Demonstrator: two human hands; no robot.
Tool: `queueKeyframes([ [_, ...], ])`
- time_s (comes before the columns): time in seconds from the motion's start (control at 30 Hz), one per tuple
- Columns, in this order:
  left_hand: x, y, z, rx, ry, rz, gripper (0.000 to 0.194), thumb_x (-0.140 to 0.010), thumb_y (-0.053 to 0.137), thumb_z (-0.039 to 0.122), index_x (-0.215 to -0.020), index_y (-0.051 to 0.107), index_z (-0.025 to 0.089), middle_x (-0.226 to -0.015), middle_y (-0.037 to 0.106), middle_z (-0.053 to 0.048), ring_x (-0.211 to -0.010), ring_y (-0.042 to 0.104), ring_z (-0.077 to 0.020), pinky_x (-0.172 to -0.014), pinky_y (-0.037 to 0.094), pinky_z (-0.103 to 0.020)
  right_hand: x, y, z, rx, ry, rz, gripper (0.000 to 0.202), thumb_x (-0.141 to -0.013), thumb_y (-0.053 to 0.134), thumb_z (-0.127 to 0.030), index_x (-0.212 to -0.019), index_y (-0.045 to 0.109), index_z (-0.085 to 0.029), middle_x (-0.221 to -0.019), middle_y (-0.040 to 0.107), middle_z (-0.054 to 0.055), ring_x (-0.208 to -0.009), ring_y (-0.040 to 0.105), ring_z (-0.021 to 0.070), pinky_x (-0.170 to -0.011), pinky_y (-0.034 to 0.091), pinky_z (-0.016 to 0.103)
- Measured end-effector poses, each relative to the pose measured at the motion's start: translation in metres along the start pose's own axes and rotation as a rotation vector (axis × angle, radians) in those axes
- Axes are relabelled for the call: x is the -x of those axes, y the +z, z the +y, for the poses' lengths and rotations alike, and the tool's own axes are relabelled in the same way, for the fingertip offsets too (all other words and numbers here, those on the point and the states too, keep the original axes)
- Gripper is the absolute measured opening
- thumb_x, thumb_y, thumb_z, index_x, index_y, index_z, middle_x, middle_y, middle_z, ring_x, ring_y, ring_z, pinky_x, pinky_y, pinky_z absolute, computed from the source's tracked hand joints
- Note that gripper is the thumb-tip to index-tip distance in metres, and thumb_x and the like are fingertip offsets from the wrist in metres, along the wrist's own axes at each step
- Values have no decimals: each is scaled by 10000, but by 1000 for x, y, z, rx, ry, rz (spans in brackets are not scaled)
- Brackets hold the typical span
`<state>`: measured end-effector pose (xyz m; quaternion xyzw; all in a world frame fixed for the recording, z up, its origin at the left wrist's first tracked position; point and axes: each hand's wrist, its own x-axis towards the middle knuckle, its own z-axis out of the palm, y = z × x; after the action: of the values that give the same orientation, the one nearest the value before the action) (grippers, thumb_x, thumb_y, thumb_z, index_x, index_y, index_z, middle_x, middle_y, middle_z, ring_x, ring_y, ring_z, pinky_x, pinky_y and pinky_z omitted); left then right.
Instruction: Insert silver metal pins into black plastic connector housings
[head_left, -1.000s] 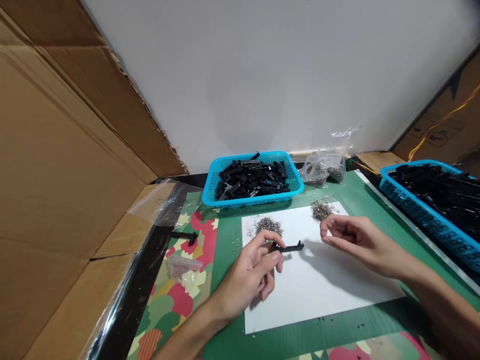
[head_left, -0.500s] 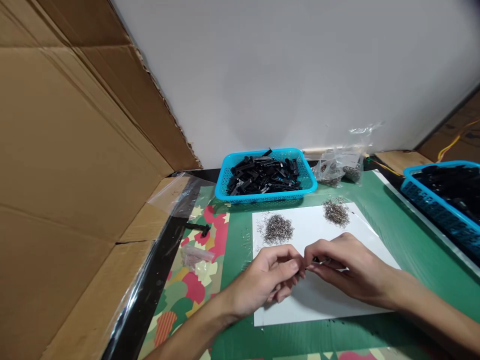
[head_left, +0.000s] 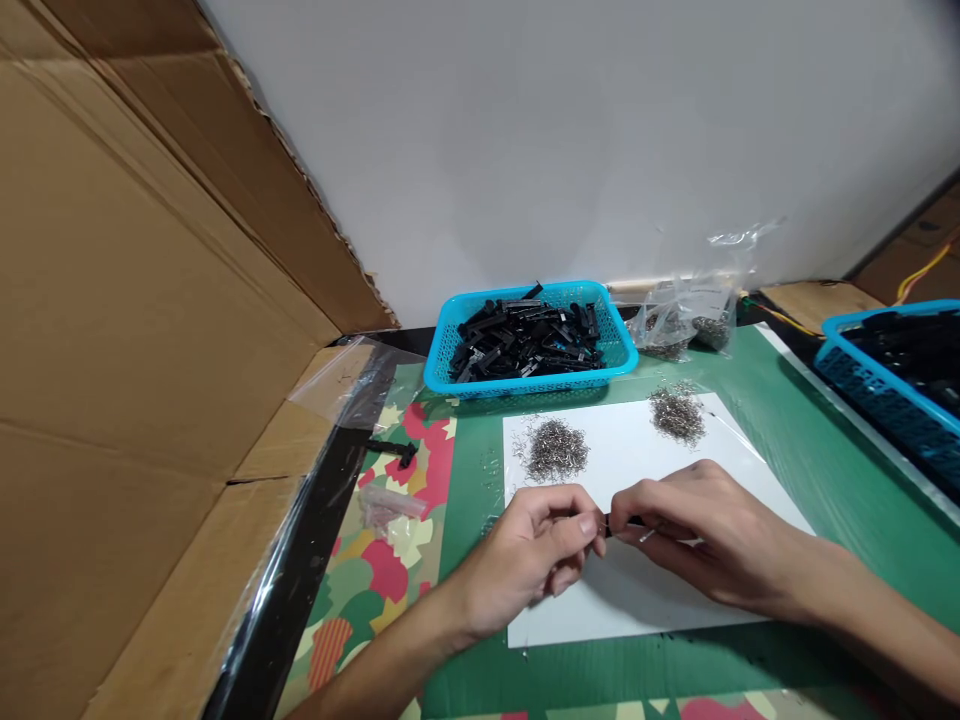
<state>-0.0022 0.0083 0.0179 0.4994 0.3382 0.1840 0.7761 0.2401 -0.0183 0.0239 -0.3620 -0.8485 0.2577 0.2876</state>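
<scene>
Over the white paper [head_left: 570, 615], my left hand [head_left: 529, 560] and my right hand [head_left: 705, 530] meet with their fingertips pinched on a small black plastic piece [head_left: 608, 525]. Only a short part of the piece shows between them; the rest is hidden by fingers. A thin silvery bit [head_left: 647, 536] sticks out under my right fingers, too small to name. Just beyond my left hand lies a pile of tiny metal pieces [head_left: 556, 450]. A second metal pile [head_left: 676, 415] lies beyond my right hand.
A blue basket [head_left: 431, 370] of black plastic parts stands at the back, with clear bags [head_left: 667, 325] of metal bits beside it. Another blue basket [head_left: 892, 400] is at right. One black part [head_left: 397, 450] and a small plastic bag [head_left: 394, 508] lie left. Cardboard [head_left: 135, 300] walls the left side.
My fingertips have drawn slightly apart, and the black piece now shows between them. A silvery bit has come into sight at my right fingers. The view has shifted slightly.
</scene>
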Motion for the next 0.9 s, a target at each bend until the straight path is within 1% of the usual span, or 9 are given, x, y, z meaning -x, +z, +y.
queueKeyframes([
  [0.13,4,4,2,-130,117,94,411,-1029,622,576,-902,658,187,-585,392,76,-519,343,-98,-497,246,-220,1,-3,-5,-132,225,8,162,-1076,544,-305,-1054,683,-225,-587,387,-86,-490,315,110,-481,246,258],
  [0.27,9,9,5,-392,218,198,370,-1086,565,500,-943,716,194,-791,526,9,-709,473,-143,-654,360,-260,1,6,-8,-286,342,72,267,-1071,568,-407,-969,725,-217,-602,292,-82,-500,272,106,-474,218,260],
  [0.33,9,11,5,-507,278,229,354,-1104,542,463,-953,731,205,-886,556,-9,-792,506,-162,-717,380,-277,1,12,-8,-333,366,103,283,-1062,585,-426,-943,725,-211,-607,292,-78,-516,265,108,-477,222,259],
  [0.4,9,12,3,-575,312,231,338,-1117,525,440,-982,738,214,-904,550,-7,-793,507,-162,-720,376,-283,1,16,-8,-373,375,117,299,-1060,588,-438,-916,712,-208,-610,311,-71,-535,267,112,-481,229,253],
  [0.53,8,12,0,-611,331,239,315,-1128,515,414,-1019,735,217,-919,555,0,-769,516,-149,-710,372,-282,-1,21,-9,-424,398,139,300,-1051,591,-436,-896,698,-203,-611,354,-63,-556,285,119,-485,250,243],
  [0.63,9,11,-1,-616,324,238,294,-1124,528,425,-1064,738,228,-942,568,1,-761,524,-144,-715,381,-279,-2,22,-9,-421,412,180,276,-1031,609,-422,-901,708,-199,-597,315,-76,-543,265,117,-486,244,246],
  [0.8,10,10,-3,-634,326,218,272,-1126,519,438,-1169,715,254,-1023,666,-17,-826,578,-169,-769,422,-286,-3,8,-2,-339,520,282,314,-988,642,-467,-851,716,-196,-584,279,-78,-534,263,122,-494,219,261],
  [0.83,9,11,-4,-642,314,222,276,-1132,503,432,-1196,707,258,-1013,685,-19,-824,590,-175,-771,428,-290,-4,3,1,-313,547,283,328,-978,651,-484,-839,718,-195,-579,282,-77,-535,265,122,-496,218,264],
  [0.9,8,11,-7,-653,267,233,280,-1126,510,415,-1297,676,268,-975,714,-17,-794,615,-184,-755,441,-298,-3,-5,6,-273,604,222,355,-958,668,-511,-814,725,-191,-566,310,-69,-536,284,124,-498,221,269],
])
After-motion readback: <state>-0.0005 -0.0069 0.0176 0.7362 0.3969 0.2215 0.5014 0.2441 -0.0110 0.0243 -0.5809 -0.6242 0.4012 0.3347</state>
